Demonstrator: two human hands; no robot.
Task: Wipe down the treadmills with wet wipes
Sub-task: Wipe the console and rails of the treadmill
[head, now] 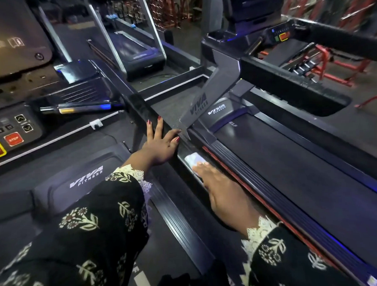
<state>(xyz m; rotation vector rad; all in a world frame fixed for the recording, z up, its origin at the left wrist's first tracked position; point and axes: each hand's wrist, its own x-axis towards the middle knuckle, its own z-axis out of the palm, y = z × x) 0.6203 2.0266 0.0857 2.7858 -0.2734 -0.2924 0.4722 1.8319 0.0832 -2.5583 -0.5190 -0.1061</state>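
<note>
Wipe (192, 161) lies lengthwise along treadmill rail (275, 200), pressed under flat right hand (224, 194); left hand (162, 143) rests spread, holding nothing.

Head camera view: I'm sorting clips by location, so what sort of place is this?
Most likely a gym: treadmills stand side by side, one console has a red stop button, and red equipment frames fill the back right.

Left hand (160, 145) reaching forward, palm down, fingers straight and spread, red nails showing, right hand (224, 195) flat, palm down, fingers straight and close together, slightly blurred, both forearms in black floral sleeves (96, 221) with lace cuffs
</note>
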